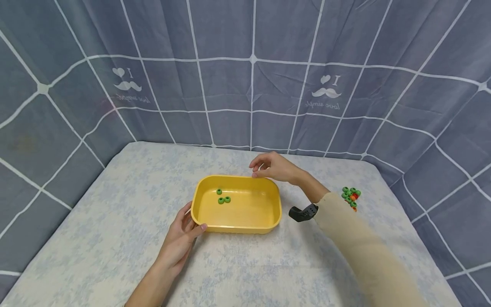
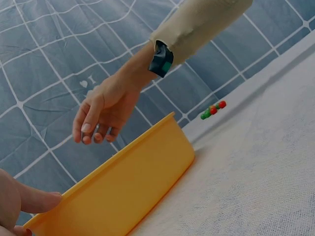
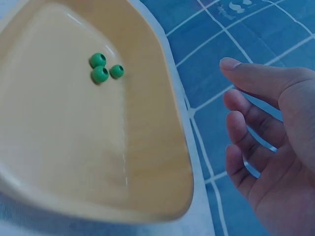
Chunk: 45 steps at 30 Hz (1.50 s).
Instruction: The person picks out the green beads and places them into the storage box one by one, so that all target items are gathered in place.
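Note:
A yellow plastic basin stands on the table, with three green beads lying loose on its floor. My left hand holds the basin by its near left corner. Its thumb lies on the rim while the fingers go along the outer left side, partly hidden. Over the far right rim hovers my right hand, fingers loosely bent and nothing between them. In the right wrist view that hand appears beside the basin wall, apart from it.
A small cluster of green, red and orange beads lies on the table at the right, beyond the right forearm. A pale patterned cloth covers the table. Blue-grey checked curtains hang behind and at both sides.

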Each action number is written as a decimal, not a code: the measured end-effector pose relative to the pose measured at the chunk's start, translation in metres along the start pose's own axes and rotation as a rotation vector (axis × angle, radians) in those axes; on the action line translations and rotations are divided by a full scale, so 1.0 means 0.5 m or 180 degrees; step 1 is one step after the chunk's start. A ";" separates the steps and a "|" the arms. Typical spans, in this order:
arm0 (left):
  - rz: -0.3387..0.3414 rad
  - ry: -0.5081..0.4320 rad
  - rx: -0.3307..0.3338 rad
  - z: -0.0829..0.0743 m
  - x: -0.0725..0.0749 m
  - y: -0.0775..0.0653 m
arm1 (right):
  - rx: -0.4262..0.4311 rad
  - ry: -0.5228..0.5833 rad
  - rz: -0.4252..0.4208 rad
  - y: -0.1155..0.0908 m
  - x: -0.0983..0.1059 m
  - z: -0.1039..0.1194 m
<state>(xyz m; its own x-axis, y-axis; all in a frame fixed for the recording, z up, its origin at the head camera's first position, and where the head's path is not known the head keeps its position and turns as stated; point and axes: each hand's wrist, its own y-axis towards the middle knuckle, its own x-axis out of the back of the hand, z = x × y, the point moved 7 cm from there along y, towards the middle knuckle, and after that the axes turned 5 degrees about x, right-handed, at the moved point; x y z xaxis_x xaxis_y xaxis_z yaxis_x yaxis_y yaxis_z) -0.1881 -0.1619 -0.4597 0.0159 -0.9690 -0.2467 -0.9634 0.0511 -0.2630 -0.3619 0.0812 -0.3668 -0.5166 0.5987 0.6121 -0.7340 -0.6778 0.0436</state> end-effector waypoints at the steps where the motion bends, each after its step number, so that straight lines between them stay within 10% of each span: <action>1: 0.0003 0.0002 -0.0001 0.000 0.000 0.000 | -0.0029 0.0011 -0.0009 -0.004 0.003 -0.005; 45: -0.0078 -0.0009 0.0110 0.006 0.003 0.008 | -0.0907 0.0015 -0.0794 -0.285 0.214 -0.203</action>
<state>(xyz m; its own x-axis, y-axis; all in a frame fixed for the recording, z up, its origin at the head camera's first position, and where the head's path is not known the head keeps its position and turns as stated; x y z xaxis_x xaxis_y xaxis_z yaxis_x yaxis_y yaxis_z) -0.1911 -0.1621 -0.4641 0.0401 -0.9694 -0.2424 -0.9529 0.0358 -0.3011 -0.3573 0.2852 -0.3876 -0.3081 0.7329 0.6066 -0.9303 -0.3655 -0.0309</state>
